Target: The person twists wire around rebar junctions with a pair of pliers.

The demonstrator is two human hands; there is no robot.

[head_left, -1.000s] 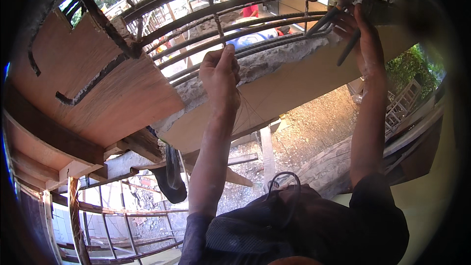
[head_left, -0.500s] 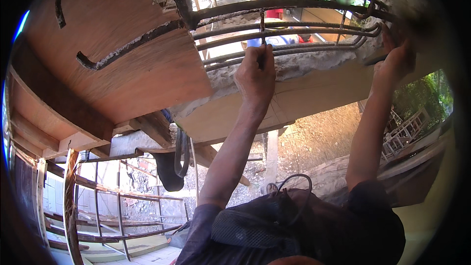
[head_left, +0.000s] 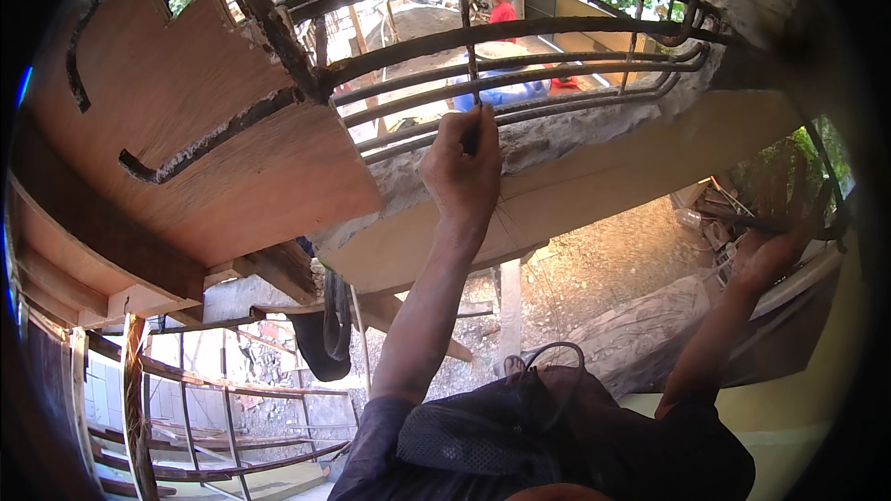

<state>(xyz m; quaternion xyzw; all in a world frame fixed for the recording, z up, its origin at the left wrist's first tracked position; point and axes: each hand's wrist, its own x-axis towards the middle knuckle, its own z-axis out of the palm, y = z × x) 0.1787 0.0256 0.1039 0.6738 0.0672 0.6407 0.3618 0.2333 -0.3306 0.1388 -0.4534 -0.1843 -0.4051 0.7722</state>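
My left hand (head_left: 461,165) is closed in a pinch at the lower end of a thin upright steel bar (head_left: 471,60). That bar crosses the long, curved rebars (head_left: 529,30) of an open beam cage. Just below the fist runs the rough concrete edge (head_left: 575,137). Away from the cage at the right, my right hand (head_left: 768,246) is raised and blurred, with a dark rod-like tool (head_left: 742,220) across its palm. A thin dark curved piece (head_left: 824,160) shows beside its fingers; whether it belongs to the tool is unclear.
Plywood formwork (head_left: 232,158) fills the upper left, with a bent rusty rebar (head_left: 209,137) sticking out over it. A dark strap (head_left: 336,315) hangs below. Beyond the bars are a person in red (head_left: 502,11) and a blue object (head_left: 510,93). Gravelly ground (head_left: 613,255) lies far below.
My right hand has moved from the cage's right end down and out to the right with the dark tool. My left hand keeps its pinch; the view has shifted slightly.
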